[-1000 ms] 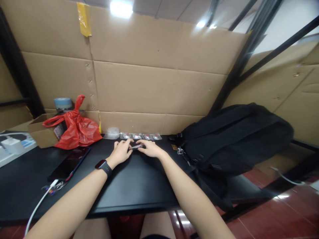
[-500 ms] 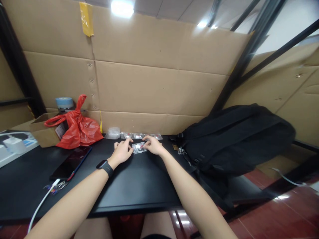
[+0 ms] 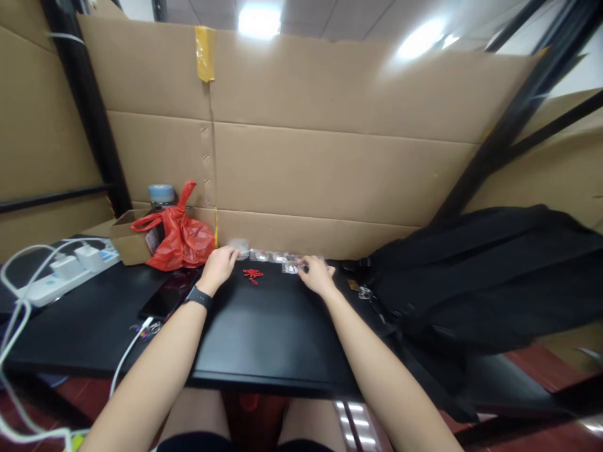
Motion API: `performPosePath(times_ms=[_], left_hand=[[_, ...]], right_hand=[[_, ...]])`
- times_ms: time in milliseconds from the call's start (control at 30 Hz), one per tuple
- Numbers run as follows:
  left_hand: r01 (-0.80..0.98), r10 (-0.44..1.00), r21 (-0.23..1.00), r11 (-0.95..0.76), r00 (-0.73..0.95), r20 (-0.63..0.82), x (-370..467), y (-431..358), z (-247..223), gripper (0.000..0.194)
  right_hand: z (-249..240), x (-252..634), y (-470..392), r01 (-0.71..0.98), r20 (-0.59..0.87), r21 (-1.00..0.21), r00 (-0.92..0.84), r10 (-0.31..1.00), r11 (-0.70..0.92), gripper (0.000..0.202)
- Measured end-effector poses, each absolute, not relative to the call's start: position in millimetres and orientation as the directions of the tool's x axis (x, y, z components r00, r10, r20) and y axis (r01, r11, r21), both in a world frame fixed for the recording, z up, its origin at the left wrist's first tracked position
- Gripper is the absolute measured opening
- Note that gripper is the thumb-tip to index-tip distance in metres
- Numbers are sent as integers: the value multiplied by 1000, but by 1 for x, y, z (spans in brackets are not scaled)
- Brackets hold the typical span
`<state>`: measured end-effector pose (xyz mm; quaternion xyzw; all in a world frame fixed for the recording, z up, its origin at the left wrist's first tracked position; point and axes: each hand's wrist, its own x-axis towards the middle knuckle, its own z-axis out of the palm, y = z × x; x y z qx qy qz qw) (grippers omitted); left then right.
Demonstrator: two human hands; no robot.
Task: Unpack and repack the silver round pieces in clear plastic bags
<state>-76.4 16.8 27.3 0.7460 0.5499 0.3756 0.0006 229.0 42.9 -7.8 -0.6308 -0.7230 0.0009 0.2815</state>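
My left hand, with a dark watch on its wrist, reaches to a small pile of clear plastic bags by the cardboard wall. Its fingertips are pinched together at the pile's edge. My right hand grips a small clear packet with something whitish inside. Behind that packet, a row of similar clear packets lies along the back of the black table. Between my hands rests a little heap of red cords.
A red plastic bag stands by an open cardboard box at the back left. A phone on a white cable and a power strip lie nearer. On the right a black backpack covers the table's end.
My left hand has moved away from the packet to the pile of bags, uncovering the red cords. My right hand has carried the packet right, towards the row. The view has turned left.
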Motion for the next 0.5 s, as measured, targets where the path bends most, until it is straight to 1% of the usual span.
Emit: performPosePath(times_ms=[67,133,333,433,500], left_hand=[[737,827,511,-441,114,550,-86,19,27,45],[686,828,557,-468,120,548,-88,18,25,49],[695,837,545,-470,154,524,-74,7,23,49],[713,854,536,-452,173,490,-72,1,23,44],[740,866,520,-426,166,472,-71,-3,23,39]], right_hand=[[-8,234,42,901,408,-391,-16,913,190,16],[-7,238,41,894,412,-413,14,911,173,16],[-7,243,38,895,371,-424,34,928,137,19],[-11,246,36,899,335,-425,49,941,105,21],[-16,250,35,885,324,-450,43,945,114,22]])
